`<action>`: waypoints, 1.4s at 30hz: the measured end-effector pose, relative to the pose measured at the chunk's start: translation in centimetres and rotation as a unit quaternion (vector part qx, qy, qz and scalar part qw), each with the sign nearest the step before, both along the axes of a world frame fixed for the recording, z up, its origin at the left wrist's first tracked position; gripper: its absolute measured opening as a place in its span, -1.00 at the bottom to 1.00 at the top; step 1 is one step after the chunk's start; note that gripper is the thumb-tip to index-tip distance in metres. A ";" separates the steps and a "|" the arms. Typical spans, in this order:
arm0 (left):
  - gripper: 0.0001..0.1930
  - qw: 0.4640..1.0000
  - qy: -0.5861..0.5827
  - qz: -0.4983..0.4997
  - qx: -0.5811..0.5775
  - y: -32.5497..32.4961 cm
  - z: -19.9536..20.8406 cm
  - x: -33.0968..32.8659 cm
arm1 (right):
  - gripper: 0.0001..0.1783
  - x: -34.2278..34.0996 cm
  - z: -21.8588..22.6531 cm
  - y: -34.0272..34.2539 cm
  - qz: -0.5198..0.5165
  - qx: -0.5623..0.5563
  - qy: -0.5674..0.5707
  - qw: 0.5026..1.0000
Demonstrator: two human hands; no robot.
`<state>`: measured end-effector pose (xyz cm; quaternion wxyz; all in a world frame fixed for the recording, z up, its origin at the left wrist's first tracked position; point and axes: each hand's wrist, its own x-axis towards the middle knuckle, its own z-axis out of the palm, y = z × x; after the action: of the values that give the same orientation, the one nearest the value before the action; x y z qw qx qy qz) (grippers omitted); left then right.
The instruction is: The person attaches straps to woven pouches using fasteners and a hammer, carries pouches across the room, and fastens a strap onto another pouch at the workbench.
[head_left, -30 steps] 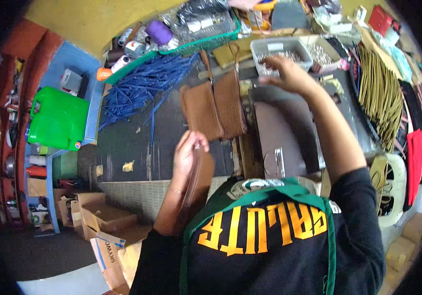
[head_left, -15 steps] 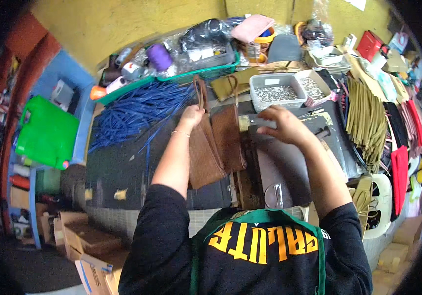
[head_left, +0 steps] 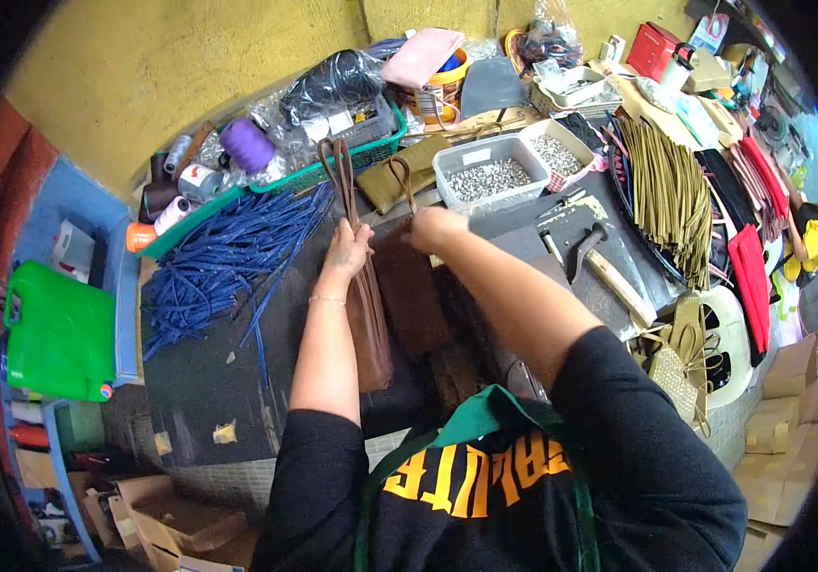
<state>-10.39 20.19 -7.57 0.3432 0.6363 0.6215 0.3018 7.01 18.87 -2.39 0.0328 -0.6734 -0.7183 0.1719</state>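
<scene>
My left hand is closed on the upper edge of a narrow brown pouch, seen nearly edge-on, its wrist strap looped up past my fingers. To its right a second brown pouch has a smaller strap loop at its top. My right hand is closed at this pouch's upper corner, fingertips partly hidden. Behind my hands lies a folded olive piece. A clear tub of small metal pieces stands beyond my right hand.
Blue strips heap on the left of the dark table. Green baskets of thread spools and wrapped goods line the wall. A hammer lies right of my forearm, near olive strips. Farther right is a person in yellow.
My right hand has come left from beside the tub and closed at the second pouch's corner. The pouch in my left hand has turned edge-on. The whole view has shifted.
</scene>
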 end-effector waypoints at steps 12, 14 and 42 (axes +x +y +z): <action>-0.59 0.904 -0.239 -0.030 0.354 -12.1 12.3 1.4 | -0.59 -2.5 5.9 -12.8 0.201 0.284 0.449 0.823; -0.55 0.898 -0.253 -0.027 0.359 -14.1 15.3 3.3 | -0.49 -1.4 7.3 -13.5 0.221 0.424 0.421 0.771; -0.52 0.752 0.117 -0.646 0.060 -15.7 12.1 26.8 | -0.08 37.7 -13.1 -67.0 -0.899 0.314 -0.001 0.305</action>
<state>16.44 4.46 4.50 0.3425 0.9357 0.0778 -0.0320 44.72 -48.15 -15.51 0.3750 -0.8410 0.3325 -0.2036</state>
